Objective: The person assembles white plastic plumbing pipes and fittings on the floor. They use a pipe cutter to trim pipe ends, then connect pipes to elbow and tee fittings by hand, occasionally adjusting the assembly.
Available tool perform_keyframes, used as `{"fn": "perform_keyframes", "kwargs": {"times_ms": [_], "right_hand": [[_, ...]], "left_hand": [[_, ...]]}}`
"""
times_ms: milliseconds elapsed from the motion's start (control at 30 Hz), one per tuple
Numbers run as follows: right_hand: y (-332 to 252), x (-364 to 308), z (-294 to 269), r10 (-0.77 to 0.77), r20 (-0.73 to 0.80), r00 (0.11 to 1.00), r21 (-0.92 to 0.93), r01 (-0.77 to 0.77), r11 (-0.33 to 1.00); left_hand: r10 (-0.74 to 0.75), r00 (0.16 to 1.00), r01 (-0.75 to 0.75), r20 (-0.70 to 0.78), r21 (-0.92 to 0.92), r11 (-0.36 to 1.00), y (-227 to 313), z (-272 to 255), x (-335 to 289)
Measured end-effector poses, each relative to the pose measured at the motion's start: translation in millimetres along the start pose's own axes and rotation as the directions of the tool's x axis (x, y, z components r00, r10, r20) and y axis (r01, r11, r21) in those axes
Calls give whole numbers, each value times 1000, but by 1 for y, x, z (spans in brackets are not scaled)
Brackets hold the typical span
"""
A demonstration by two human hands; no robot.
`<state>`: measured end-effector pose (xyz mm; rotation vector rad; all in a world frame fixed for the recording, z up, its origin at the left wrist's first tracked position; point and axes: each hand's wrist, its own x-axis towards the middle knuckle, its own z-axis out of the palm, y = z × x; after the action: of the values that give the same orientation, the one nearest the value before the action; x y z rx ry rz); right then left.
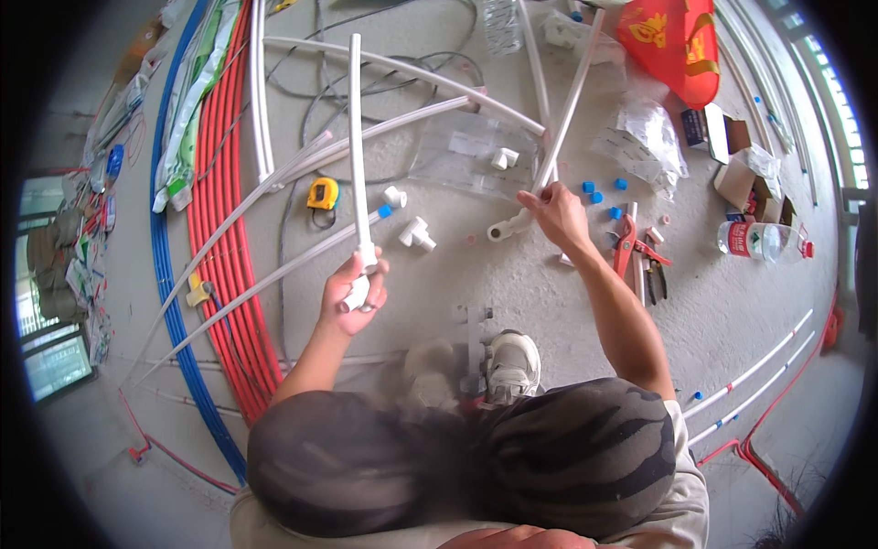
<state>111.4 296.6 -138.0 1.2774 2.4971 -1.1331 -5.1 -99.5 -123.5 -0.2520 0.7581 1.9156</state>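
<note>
My left hand [358,291] is closed around the lower end of a white plastic pipe [357,137], where a white elbow fitting [355,295] sits. The pipe stands up from the hand and points away from me. Low over the floor, my right hand [560,218] has its fingers pinched at the near end of another long white pipe [574,91]. White fittings [508,227] lie just beside those fingertips; whether they are joined to that pipe cannot be told. Between my hands are a white tee fitting [417,234] and a smaller white fitting [395,197].
Red pipes [224,220] and blue pipes [170,247] run along the left. A yellow tape measure [323,194] lies near them. Red pipe cutters [627,245], pliers [657,278], blue caps [596,197] and a plastic bottle [764,242] lie right. A red bag [672,46] is farther off.
</note>
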Motion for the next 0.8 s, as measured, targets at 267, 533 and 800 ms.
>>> {"fn": "perform_keyframes", "kwargs": {"times_ms": [267,533,800], "right_hand": [[-11,15,4,57,149,987,218,-89,972],[-5,20,15,0,51,999,370,-19,929],[-21,30,30,-226,201,953,488,103,867]], "left_hand": [[50,987,-33,-154,112,993,-2,7,0],[59,981,-17,-187,220,975,-10,5,12],[55,976,18,-208,335,942,-3,-19,49]]}}
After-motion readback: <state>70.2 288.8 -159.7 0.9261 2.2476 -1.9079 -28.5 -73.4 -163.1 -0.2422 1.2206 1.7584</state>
